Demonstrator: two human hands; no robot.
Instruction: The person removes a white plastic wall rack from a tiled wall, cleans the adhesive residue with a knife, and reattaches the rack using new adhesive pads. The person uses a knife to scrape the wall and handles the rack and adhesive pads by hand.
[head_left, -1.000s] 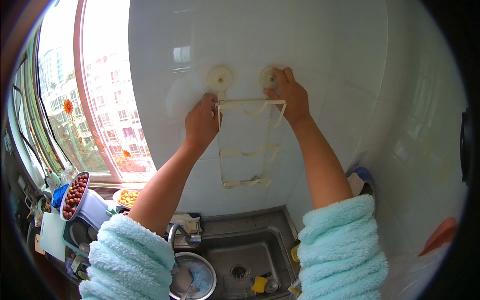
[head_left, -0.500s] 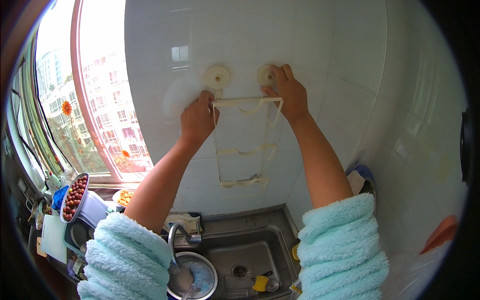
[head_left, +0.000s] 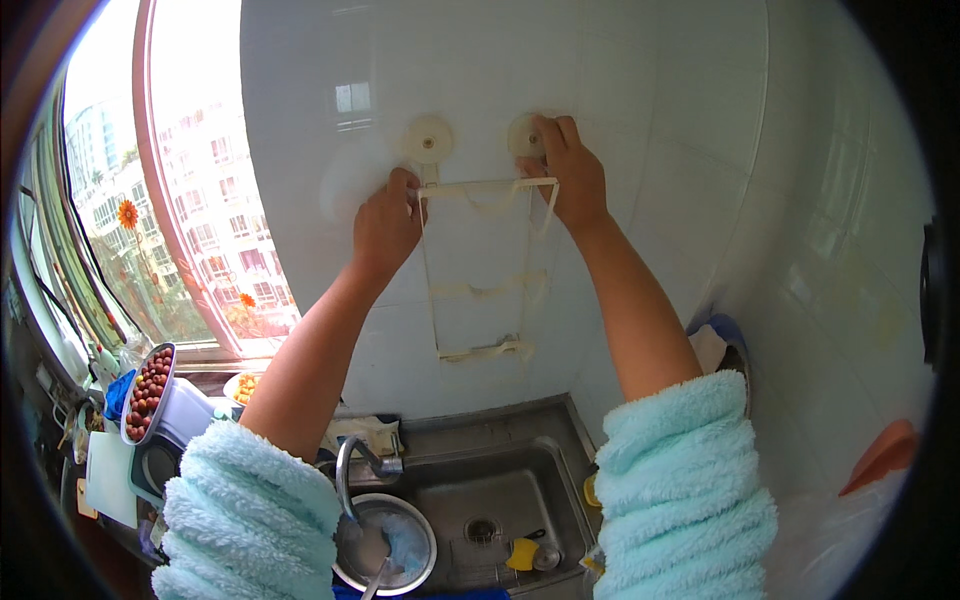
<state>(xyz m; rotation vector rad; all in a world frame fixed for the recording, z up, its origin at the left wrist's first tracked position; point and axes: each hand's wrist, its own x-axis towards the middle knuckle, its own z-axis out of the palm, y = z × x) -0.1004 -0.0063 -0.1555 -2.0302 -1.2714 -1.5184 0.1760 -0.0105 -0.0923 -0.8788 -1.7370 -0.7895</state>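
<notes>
A cream-coloured hanging rack (head_left: 470,188), with a thin frame and several crosspieces, hangs flat along the tiled wall above the sink. At its top are two round discs that look like suction cups, a left one (head_left: 428,140) and a right one (head_left: 521,137), both against the wall. My left hand (head_left: 386,228) has its fingers curled round the rack's upper left corner, just below the left disc. With thumb and fingertips, my right hand (head_left: 574,185) grips the edge of the right disc; its thumb is partly hidden. Some lower crosspieces look faint and blurred.
Below is a steel sink (head_left: 545,470) with a tap (head_left: 345,468), a metal basin (head_left: 432,545) holding cloudy water, and a yellow sponge (head_left: 521,553). At left, a tray of round red-brown fruit (head_left: 150,393) stands by the window (head_left: 215,200). A side wall rises at right.
The whole view has shifted slightly, so wall, rack and hands sit a little higher and further left. Both hands keep their places on the rack and the right disc.
</notes>
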